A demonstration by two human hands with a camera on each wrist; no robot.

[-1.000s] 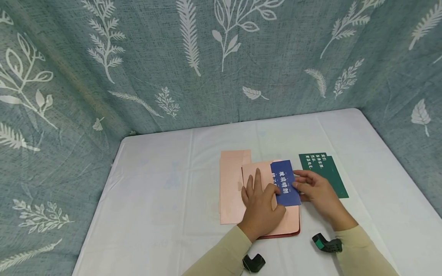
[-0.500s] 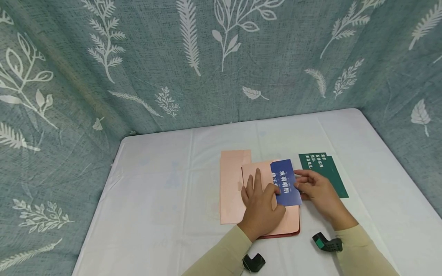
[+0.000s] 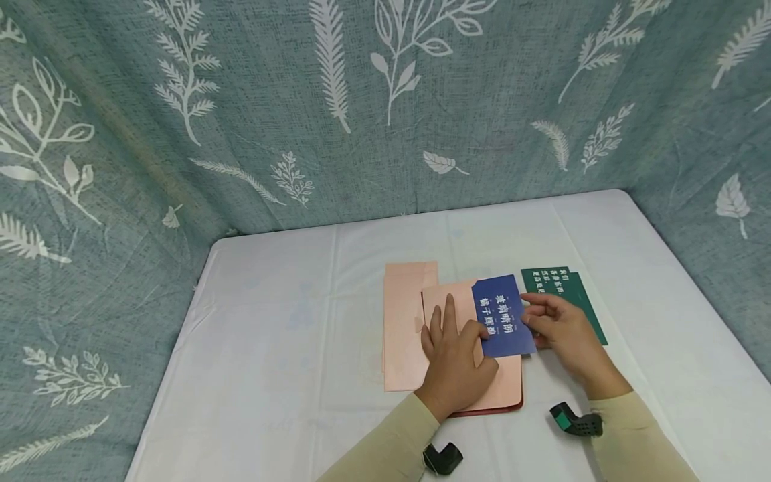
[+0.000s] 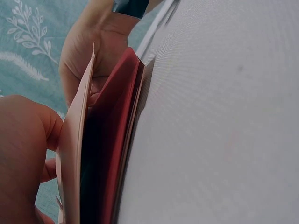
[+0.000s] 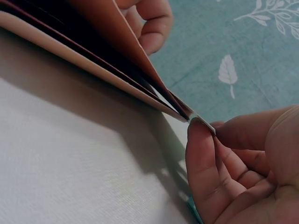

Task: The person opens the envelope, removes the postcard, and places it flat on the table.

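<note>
My right hand [image 3: 569, 335] pinches the right edge of a blue card [image 3: 498, 301] with white Chinese characters. In the right wrist view, thumb and finger meet on the card's thin edge [image 5: 205, 126]. Most of the card sticks out from a pink pouch [image 3: 500, 395]; its left end is hidden in it. My left hand [image 3: 454, 365] rests on the pouch's top side, several fingers stretched out, index finger bent beside the card. In the left wrist view, the pouch gapes between its pink upper panel [image 4: 72, 135] and a red layer [image 4: 114, 93], dark inside.
Two overlapping green cards [image 3: 587, 311], one with white writing, lie right of the pouch, partly behind my right hand. Pink envelopes [image 3: 400, 335] are stacked to its left. A white cloth covers the table [image 3: 271, 348]; a patterned curtain [image 3: 361, 154] hangs behind and at the sides.
My right hand has drawn the blue card a little to the right and away from me, so a second column of characters shows. My left hand has stayed in place on the pouch.
</note>
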